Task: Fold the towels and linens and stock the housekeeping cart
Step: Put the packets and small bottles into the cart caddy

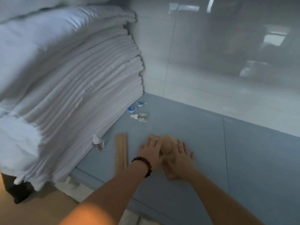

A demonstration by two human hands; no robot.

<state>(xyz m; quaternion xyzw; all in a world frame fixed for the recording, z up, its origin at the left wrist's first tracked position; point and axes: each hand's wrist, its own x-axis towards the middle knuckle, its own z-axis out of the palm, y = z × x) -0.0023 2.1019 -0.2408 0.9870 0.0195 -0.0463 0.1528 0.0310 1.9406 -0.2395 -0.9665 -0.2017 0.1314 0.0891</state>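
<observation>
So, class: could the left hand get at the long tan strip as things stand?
Probably yes: the tan strip lies just beside the left hand, nothing between them, though that hand rests on the tan cloth.

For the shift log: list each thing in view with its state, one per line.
left hand: open, fingers flat on the tan cloth.
right hand: open, flat on the same cloth.
tan cloth: bunched, lying on the blue surface.
white linens: folded, stacked high.
tan strip: flat, apart from the hands.
clear bottle: lying on its side.
</observation>
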